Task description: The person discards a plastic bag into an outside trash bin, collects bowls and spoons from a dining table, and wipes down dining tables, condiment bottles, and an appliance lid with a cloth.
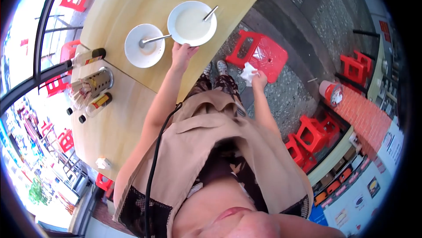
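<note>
A white bowl of pale, milky liquid (192, 23) stands near the table's edge, with a metal spoon (211, 12) leaning out over its far right rim. My left hand (182, 56) grips this bowl at its near rim, the fingers partly hidden beneath it. Just to the left is a second white bowl (137, 55) with a little brownish residue inside. Another spoon (154, 40) rests in it, its handle pointing at the fuller bowl. Off the table's edge, my right hand (259, 79) is closed on a crumpled white tissue (249, 73), above the floor beside a red stool.
Wooden tables (127, 88) lie ahead and to my left. On them stand a perforated metal chopstick holder (102, 79), sauce bottles (99, 104) and a small white crumpled item (103, 163). A red plastic stool (269, 57) is close by; a bin (330, 93) stands farther right.
</note>
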Available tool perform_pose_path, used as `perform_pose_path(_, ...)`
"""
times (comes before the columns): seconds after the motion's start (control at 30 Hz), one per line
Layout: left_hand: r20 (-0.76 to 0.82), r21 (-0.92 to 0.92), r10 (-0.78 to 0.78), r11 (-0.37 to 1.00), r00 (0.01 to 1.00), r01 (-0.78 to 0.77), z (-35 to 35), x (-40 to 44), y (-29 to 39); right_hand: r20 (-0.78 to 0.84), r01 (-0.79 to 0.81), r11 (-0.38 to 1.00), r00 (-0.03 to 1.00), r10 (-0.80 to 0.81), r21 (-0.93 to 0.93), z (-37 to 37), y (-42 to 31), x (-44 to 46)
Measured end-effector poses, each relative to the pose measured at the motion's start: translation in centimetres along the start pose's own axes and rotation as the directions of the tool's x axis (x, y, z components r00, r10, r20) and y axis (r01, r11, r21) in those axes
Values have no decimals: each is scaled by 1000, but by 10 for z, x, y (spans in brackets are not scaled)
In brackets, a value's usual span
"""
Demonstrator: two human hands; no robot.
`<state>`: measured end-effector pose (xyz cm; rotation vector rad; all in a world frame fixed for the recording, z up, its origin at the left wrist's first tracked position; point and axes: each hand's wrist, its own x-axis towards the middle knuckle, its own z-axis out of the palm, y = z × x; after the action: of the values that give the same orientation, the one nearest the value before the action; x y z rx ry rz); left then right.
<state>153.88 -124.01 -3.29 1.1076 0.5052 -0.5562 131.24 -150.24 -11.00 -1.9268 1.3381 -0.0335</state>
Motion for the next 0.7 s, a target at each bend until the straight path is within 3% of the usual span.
perform_pose_path(0.13,97,-64,-93,993,991,100,-25,-18,-7,22,50,999,999,-50,-7,8,23,-9)
perform_pose_path(0.2,-163,-369,-201,920,966,130,-42,-33,-5,214,-203,908,968,130,366,16,9,-17)
perform_pose_path(0.27,-188,-388,-122,921,975,40,-79,-35,-7,300,-137,885,954,-3,445,17,-51,-34)
perform_pose_path(0.3,-241,-396,-21,915,970,-78,-97,-31,-6,336,-169,848,942,-11,503,32,-68,-32)
perform_pose_path(0.33,-290,-395,81,897,954,-196,-111,-27,-2,424,-252,840,905,28,481,39,-97,-33)
perform_pose_path(0.37,-286,-397,82,897,955,-196,-118,-24,5,404,-169,902,915,-7,398,51,-126,-38)
perform_pose_path(0.4,-304,-374,86,905,949,-202,-123,-21,11,360,17,971,927,-105,239,63,-142,-32)
perform_pose_path(0.5,-232,-397,94,899,968,-183,-160,-5,6,363,30,939,917,-162,344,106,-174,-16)
perform_pose_path(0.53,-150,-439,102,884,983,-159,-168,6,4,454,-82,910,882,-123,406,106,-191,-17)
perform_pose_path(0.57,-154,-445,104,881,983,-163,-167,8,7,472,-120,865,869,-146,488,119,-190,-12)
perform_pose_path(0.6,-154,-448,104,879,983,-163,-166,5,9,556,-128,884,814,-166,450,144,-171,11)
perform_pose_path(0.63,-153,-399,112,902,982,-165,-167,5,10,543,-201,822,826,-151,533,137,-188,-2)
perform_pose_path(0.67,-153,-349,121,922,981,-169,-167,5,11,542,-146,884,829,-135,443,141,-185,5)
perform_pose_path(0.7,-160,-337,110,928,981,-159,-163,1,16,543,-175,843,825,-157,509,130,-197,-5)
